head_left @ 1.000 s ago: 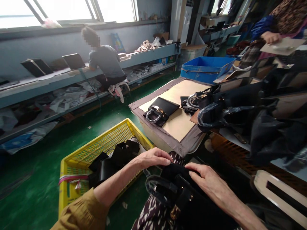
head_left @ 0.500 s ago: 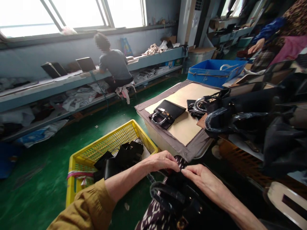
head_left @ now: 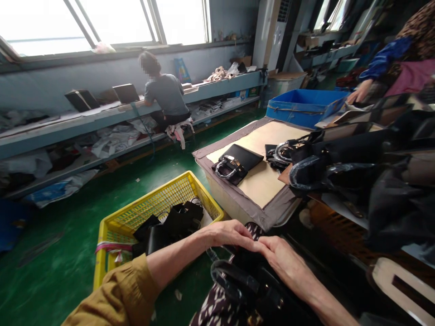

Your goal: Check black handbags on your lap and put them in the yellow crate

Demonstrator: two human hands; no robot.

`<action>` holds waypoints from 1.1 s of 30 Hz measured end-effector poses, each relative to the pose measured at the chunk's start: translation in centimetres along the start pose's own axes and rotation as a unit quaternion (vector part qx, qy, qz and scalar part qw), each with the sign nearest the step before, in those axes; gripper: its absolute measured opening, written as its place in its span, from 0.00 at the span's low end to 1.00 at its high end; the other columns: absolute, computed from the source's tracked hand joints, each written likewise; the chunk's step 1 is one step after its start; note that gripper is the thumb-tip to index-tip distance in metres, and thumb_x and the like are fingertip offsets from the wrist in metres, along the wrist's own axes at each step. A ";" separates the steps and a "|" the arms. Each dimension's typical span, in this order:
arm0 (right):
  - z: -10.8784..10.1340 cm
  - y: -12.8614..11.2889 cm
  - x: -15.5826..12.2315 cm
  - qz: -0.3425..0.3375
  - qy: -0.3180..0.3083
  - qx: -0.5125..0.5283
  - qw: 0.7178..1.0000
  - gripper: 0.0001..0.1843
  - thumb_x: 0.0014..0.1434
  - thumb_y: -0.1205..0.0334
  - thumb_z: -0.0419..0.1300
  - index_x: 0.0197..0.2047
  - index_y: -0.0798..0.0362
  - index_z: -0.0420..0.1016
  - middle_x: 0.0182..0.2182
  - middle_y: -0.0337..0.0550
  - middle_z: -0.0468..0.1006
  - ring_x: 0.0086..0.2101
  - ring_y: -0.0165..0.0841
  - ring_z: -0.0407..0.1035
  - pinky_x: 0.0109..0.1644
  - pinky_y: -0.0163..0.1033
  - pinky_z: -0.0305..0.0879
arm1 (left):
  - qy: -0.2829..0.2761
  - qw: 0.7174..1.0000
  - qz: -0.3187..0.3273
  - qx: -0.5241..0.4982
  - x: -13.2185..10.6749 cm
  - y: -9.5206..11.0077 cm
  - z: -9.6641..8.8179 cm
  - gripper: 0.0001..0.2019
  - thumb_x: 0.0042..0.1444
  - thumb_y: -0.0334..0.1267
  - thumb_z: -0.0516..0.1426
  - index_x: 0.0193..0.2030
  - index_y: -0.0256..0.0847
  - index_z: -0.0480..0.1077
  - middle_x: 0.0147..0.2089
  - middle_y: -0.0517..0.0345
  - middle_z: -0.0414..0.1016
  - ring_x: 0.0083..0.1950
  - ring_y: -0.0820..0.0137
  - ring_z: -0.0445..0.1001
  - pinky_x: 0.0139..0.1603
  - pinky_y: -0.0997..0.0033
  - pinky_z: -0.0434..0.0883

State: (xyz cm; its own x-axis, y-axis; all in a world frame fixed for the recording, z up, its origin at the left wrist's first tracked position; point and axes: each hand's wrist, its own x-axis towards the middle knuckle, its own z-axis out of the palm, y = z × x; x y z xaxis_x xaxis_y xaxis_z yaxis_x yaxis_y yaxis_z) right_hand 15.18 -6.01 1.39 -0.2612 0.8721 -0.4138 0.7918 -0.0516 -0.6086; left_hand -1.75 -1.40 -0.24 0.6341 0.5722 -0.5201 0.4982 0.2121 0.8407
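Note:
A black handbag (head_left: 268, 281) rests on my lap over patterned cloth (head_left: 215, 305). Its looped handle (head_left: 234, 276), wrapped in clear plastic, lies toward me, with gold-coloured hardware below. My left hand (head_left: 234, 233) curls over the bag's far edge, fingers bent down and closed. From the other side my right hand (head_left: 278, 251) pinches at the same edge, its fingertips touching those of the left. What exactly lies between the fingertips is hidden by the hands and the dark material.
At left, a yellow crate (head_left: 152, 199) holds black bag pieces. Ahead stands a padded table (head_left: 260, 197) with a flat black bag (head_left: 243, 160). Black bags (head_left: 340, 154) pile up at right, near a blue bin (head_left: 299, 108) and a co-worker's hand (head_left: 360, 93). Another person (head_left: 166, 95) sits at the bench.
My hands have come closer together, the fingertips now meeting over the bag's edge. The co-worker's hand at right has moved down toward the stack. The view has shifted slightly.

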 end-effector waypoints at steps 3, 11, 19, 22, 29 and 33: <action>-0.2 0.3 0.1 0.005 -0.003 0.041 0.999 0.17 0.56 0.54 0.47 0.19 0.53 0.62 0.19 0.35 0.64 0.24 0.29 0.58 0.25 0.34 0.44 | 0.015 0.998 0.023 0.062 0.1 0.2 0.3 0.19 0.41 0.53 0.60 0.24 0.35 0.71 0.16 0.68 0.51 0.19 0.80 0.48 0.19 0.75 0.46; -3.3 3.3 -1.4 -0.028 -0.053 0.186 0.981 0.22 0.58 0.50 0.45 0.31 0.55 0.75 0.29 0.40 0.76 0.33 0.34 0.66 0.38 0.35 0.57 | 0.023 0.997 0.058 0.054 0.3 0.1 1.2 0.12 0.47 0.44 0.58 0.27 0.34 0.72 0.18 0.68 0.56 0.21 0.80 0.52 0.20 0.77 0.49; -2.0 2.5 -3.1 -0.050 0.034 -0.094 0.994 0.10 0.54 0.63 0.53 0.36 0.45 0.75 0.30 0.39 0.79 0.37 0.37 0.71 0.37 0.36 0.56 | 0.051 0.974 0.141 0.168 0.1 0.5 1.6 0.11 0.52 0.38 0.54 0.25 0.33 0.70 0.19 0.67 0.54 0.22 0.80 0.52 0.22 0.79 0.51; -1.2 2.4 -2.7 -0.049 0.066 -0.160 0.984 0.12 0.57 0.63 0.50 0.33 0.45 0.75 0.28 0.42 0.79 0.35 0.39 0.72 0.33 0.37 0.54 | 0.077 0.952 0.169 0.242 -0.1 1.0 2.1 0.12 0.55 0.40 0.52 0.27 0.34 0.71 0.21 0.66 0.59 0.23 0.79 0.55 0.24 0.79 0.53; -0.8 2.9 -2.5 -0.061 0.072 -0.167 0.981 0.15 0.57 0.65 0.48 0.32 0.46 0.76 0.29 0.42 0.79 0.33 0.36 0.72 0.31 0.36 0.53 | 0.055 0.914 0.159 0.369 0.8 2.9 2.7 0.12 0.52 0.46 0.56 0.28 0.41 0.73 0.22 0.62 0.67 0.24 0.75 0.62 0.24 0.78 0.54; -0.8 2.9 -2.7 -0.080 0.056 -0.131 0.987 0.15 0.59 0.65 0.47 0.33 0.46 0.75 0.29 0.41 0.79 0.33 0.33 0.72 0.33 0.35 0.54 | 0.040 0.910 0.164 0.379 1.2 3.1 2.9 0.12 0.54 0.44 0.55 0.25 0.40 0.72 0.20 0.62 0.64 0.22 0.75 0.58 0.24 0.78 0.53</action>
State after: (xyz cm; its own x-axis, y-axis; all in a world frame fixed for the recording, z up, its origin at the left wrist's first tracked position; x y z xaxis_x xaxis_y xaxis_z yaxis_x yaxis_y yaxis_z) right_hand 18.66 -8.08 1.24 -0.3442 0.9077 -0.2400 0.8645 0.2067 -0.4582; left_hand 2.31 -2.38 1.33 0.7922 0.5684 -0.2220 0.5739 -0.5705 0.5875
